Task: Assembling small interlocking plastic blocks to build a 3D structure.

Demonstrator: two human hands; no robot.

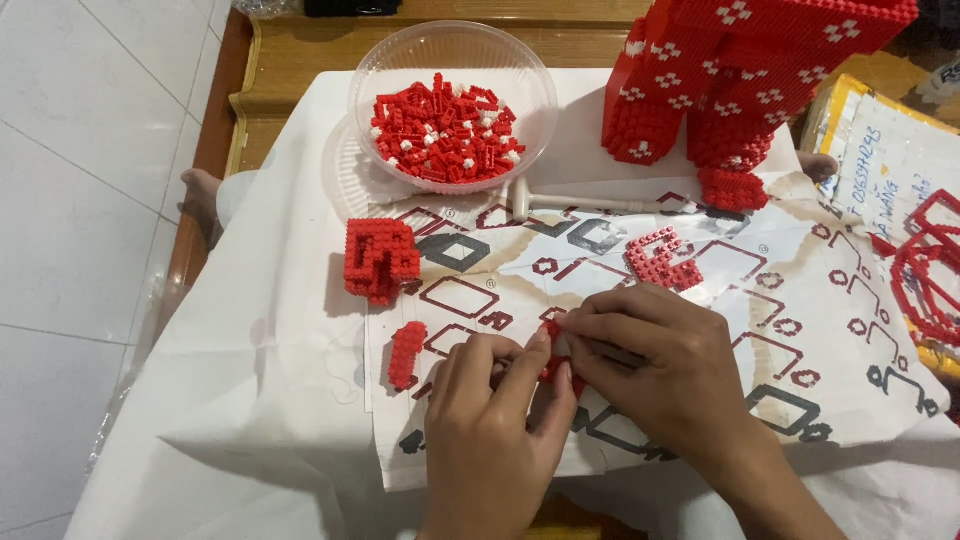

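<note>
The tall red model (735,80) stood at the upper right of the frame, pushed to the far edge of the surface (290,330), which probably kept it out of my way. White studs dotted its red walls, and its top ran out of view. Under everything lay the printed instruction sheet (700,290), spread flat across the middle so I could read its brick outlines as I worked; it was stained brown in places. A second sheet (905,170) lay at the right edge, partly cut off.

The clear plastic bowl (452,100) sat at the upper centre, just beyond the sheet, holding the loose red and white bricks together within reach. A white tool (560,200) lay just below it.

Finished sub-parts were set apart on the sheet: a blocky red piece (380,260) at the left, a flat red plate (662,258) at the centre, a narrow red strip (405,354) lower left.

My left hand (495,420) and right hand (665,365) met at the lower centre, fingertips touching. Both were closed in a pinch on the small red brick assembly (553,365), held just over the sheet; my fingers hid most of it.
</note>
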